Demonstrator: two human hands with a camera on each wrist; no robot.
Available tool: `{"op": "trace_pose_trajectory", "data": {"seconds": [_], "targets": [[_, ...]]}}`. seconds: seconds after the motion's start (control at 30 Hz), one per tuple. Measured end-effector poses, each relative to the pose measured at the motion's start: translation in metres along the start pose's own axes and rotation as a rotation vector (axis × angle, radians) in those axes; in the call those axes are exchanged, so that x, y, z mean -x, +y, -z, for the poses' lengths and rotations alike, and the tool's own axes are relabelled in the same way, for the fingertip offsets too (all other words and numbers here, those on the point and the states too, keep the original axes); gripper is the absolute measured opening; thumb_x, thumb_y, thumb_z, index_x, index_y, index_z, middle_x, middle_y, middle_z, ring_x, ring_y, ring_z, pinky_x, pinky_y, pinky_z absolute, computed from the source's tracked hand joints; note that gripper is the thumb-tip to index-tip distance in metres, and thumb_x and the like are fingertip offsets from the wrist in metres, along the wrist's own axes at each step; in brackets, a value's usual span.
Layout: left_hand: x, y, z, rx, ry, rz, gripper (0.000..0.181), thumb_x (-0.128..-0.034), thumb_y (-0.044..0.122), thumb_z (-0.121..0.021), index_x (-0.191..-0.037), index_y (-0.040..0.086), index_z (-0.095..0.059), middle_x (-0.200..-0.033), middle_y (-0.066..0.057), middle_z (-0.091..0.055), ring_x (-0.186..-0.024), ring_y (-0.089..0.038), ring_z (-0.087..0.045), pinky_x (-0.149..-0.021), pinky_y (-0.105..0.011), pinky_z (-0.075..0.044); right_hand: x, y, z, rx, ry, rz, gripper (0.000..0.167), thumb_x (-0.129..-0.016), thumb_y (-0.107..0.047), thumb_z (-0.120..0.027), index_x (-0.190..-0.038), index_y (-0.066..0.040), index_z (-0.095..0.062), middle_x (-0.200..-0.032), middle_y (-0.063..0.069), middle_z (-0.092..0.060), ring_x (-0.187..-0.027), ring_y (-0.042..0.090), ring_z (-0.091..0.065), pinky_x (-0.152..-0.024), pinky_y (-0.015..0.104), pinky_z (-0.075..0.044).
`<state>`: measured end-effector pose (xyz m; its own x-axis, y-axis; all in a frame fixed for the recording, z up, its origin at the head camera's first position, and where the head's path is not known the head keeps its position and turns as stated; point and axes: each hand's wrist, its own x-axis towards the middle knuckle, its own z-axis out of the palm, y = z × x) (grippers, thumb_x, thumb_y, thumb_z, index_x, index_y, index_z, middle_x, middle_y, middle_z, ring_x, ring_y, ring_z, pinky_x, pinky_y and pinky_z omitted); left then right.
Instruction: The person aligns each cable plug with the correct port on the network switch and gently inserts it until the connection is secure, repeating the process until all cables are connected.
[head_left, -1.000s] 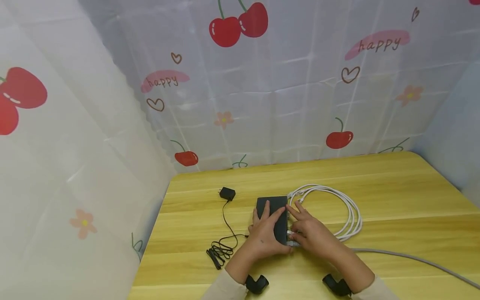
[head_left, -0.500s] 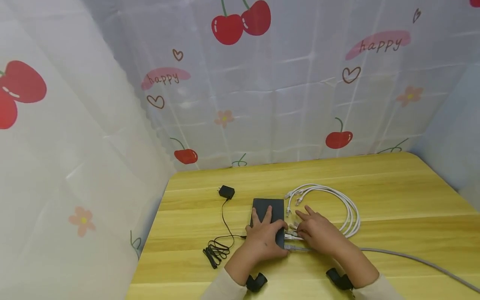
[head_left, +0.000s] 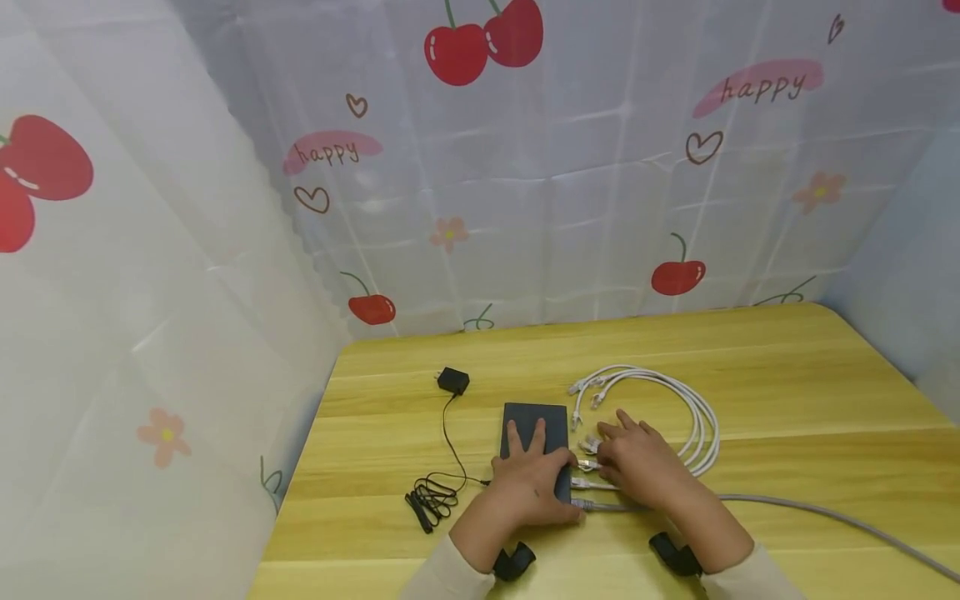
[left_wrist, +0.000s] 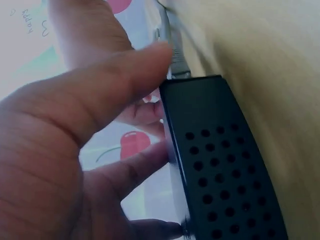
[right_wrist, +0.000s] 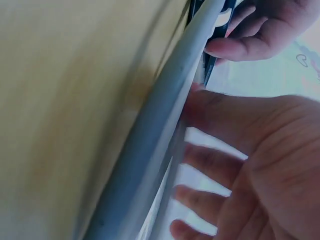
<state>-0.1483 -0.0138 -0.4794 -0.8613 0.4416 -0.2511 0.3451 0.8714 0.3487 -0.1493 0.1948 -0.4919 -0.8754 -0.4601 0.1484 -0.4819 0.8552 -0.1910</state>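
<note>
Here, black box (head_left: 556, 423) lies under left hand (head_left: 527, 489), fingers (head_left: 538, 437) spread wide; right hand (head_left: 643, 467) pinches white cable (head_left: 589, 465).

there were two hands, one left hand (head_left: 531, 490) and one right hand (head_left: 645, 462). i counted one table (head_left: 375, 433), one black box (head_left: 556, 418), one black adapter (head_left: 453, 381) and one grey cable (head_left: 611, 507). the white cables (head_left: 710, 425) were several, but their exact number could not be told. the print included four hearts (head_left: 704, 147) and three flowers (head_left: 163, 436).
</note>
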Motion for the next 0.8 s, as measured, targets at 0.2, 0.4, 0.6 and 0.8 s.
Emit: {"op": "trace_pose_trajectory", "data": {"seconds": [0.2, 0.4, 0.6, 0.8], "targets": [[-0.004, 0.002, -0.001, 0.005, 0.145, -0.014, 0.049, -0.0881, 0.057, -0.068, -0.132, 0.037, -0.058, -0.163, -0.007, -0.029, -0.149, -0.05, -0.01, -0.103, -0.08, -0.015, 0.0, 0.0, 0.002, -0.001, 0.045, 0.019, 0.005, -0.087, -0.021, -0.078, -0.082, -0.021, -0.075, -0.129, 0.018, -0.065, -0.129, 0.055, -0.047, -0.096, 0.069, -0.04], [-0.008, 0.0, -0.005, 0.004, 0.321, -0.075, 0.023, -0.0928, 0.04, -0.071, -0.115, 0.035, -0.07, -0.152, 0.0, -0.046, -0.147, -0.042, -0.027, -0.104, -0.077, -0.021, -0.001, -0.002, 0.008, -0.093, 0.07, 0.046, 0.004, -0.091, -0.016, -0.073, -0.088, -0.018, -0.075, -0.131, 0.016, -0.064, -0.131, 0.053, -0.045, -0.101, 0.068, -0.038], [-0.011, -0.001, -0.005, -0.016, 0.424, -0.088, 0.009, -0.0905, 0.04, -0.073, -0.098, 0.034, -0.073, -0.142, 0.006, -0.056, -0.143, -0.034, -0.036, -0.103, -0.073, -0.028, -0.004, -0.003, 0.011, -0.172, 0.096, 0.074, 0.002, -0.09, -0.015, -0.074, -0.09, -0.017, -0.074, -0.131, 0.016, -0.064, -0.132, 0.051, -0.046, -0.104, 0.065, -0.036], [-0.011, -0.001, -0.007, -0.033, 0.423, -0.096, 0.011, -0.0923, 0.04, -0.07, -0.097, 0.032, -0.076, -0.141, 0.007, -0.058, -0.141, -0.034, -0.039, -0.103, -0.071, -0.03, -0.004, -0.002, 0.008, -0.126, 0.177, 0.088, 0.014, -0.083, -0.021, -0.082, -0.096, -0.018, -0.076, -0.128, 0.01, -0.067, -0.129, 0.044, -0.052, -0.101, 0.062, -0.041]]}}
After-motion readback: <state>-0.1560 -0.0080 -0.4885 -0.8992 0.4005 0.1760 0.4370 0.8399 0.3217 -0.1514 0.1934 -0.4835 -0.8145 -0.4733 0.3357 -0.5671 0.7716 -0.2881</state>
